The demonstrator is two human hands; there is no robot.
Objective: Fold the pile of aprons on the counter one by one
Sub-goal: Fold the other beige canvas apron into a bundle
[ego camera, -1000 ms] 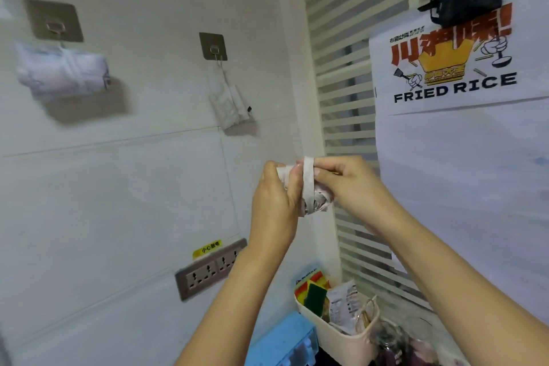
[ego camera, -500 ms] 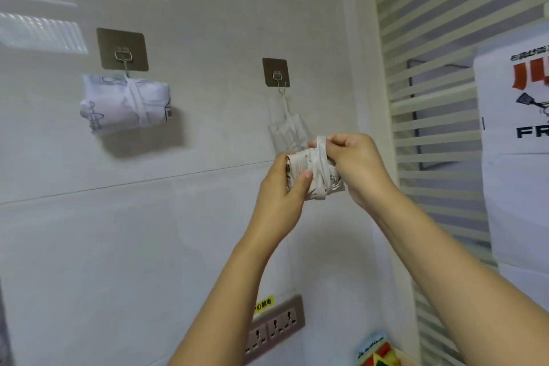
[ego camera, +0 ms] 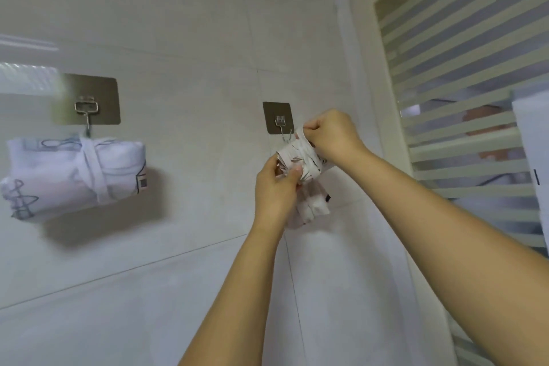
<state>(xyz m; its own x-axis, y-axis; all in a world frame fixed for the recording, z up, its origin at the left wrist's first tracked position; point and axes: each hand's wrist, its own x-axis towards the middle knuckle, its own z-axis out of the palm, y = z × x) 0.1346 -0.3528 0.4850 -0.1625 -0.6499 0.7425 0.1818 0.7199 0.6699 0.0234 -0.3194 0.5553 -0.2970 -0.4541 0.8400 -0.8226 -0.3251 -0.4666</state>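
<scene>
A small rolled white apron bundle (ego camera: 303, 160), wrapped in its own strap, is held up against the tiled wall right at a metal wall hook (ego camera: 280, 125). My left hand (ego camera: 276, 184) grips the bundle's lower left end. My right hand (ego camera: 329, 135) pinches the strap loop at the top, beside the hook's wire. Another small folded bundle (ego camera: 312, 206) hangs just below, partly hidden by my left hand. A larger rolled apron (ego camera: 71, 175) tied with a strap hangs from a second hook (ego camera: 87, 104) on the left.
A frosted striped glass partition (ego camera: 463, 74) stands at the right, past the wall corner. The grey tiled wall (ego camera: 178, 68) fills the view. The counter is out of sight.
Both hands have lifted the rolled bundle up and to the hook. The camera has tilted upward, so the socket strip and the counter items have left the view.
</scene>
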